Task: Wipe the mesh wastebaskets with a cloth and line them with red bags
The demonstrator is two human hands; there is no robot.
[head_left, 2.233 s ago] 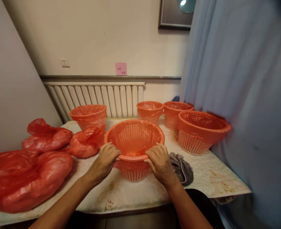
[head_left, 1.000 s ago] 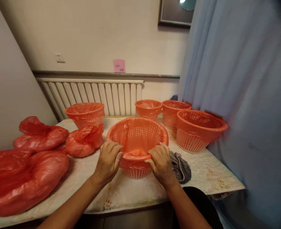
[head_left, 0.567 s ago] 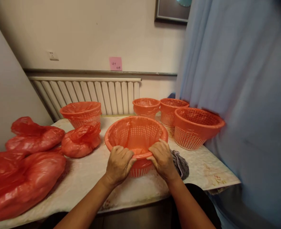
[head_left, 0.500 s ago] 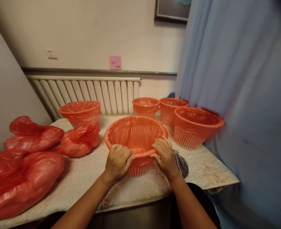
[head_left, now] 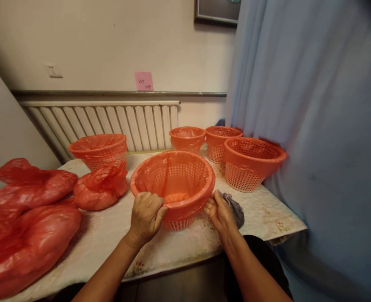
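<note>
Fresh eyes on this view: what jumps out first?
Probably the lined orange mesh basket mid-table, its near-left rim gripped by the left hand, the right hand by its right side. Then the bulging red plastic bags at left, and the broad blue curtain at right.

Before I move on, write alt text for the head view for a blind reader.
The left hand grips the near rim of a red, bag-lined basket; the right hand is at its right side, contact unclear. Four more baskets stand farther back on the table; bulging red bags lie left, a grey cloth right.
</note>
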